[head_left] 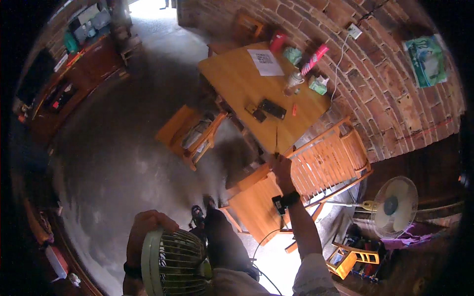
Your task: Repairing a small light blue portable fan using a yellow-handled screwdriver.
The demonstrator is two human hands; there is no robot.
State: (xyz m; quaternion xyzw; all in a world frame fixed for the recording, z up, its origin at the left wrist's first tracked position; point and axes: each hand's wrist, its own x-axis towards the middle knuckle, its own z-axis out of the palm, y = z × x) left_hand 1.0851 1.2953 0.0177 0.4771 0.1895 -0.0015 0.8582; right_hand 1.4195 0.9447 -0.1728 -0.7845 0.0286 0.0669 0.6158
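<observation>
My left hand (pixel 150 224) is closed over the rim of a small green fan (pixel 180 264) with a wire-like cage, held at the lower edge near my body. My right hand (pixel 282 172) is reached forward to the near corner of the wooden table (pixel 232 71). From its closed fingers a thin dark rod-shaped tool (pixel 277 140) points up over the tabletop; its exact kind is too small to make out. A black phone-like device (pixel 272 109) and a smaller dark object (pixel 256 113) lie on the table beyond it, with a small red item (pixel 294 109) beside them.
A slatted wooden chair (pixel 326 163) stands right of my right arm, and another wooden chair (pixel 185 130) stands left of the table. A white standing fan (pixel 395 207) is at the right. A printed paper (pixel 265 62), pink canister (pixel 314 59) and tissue pack (pixel 318 85) rest on the table.
</observation>
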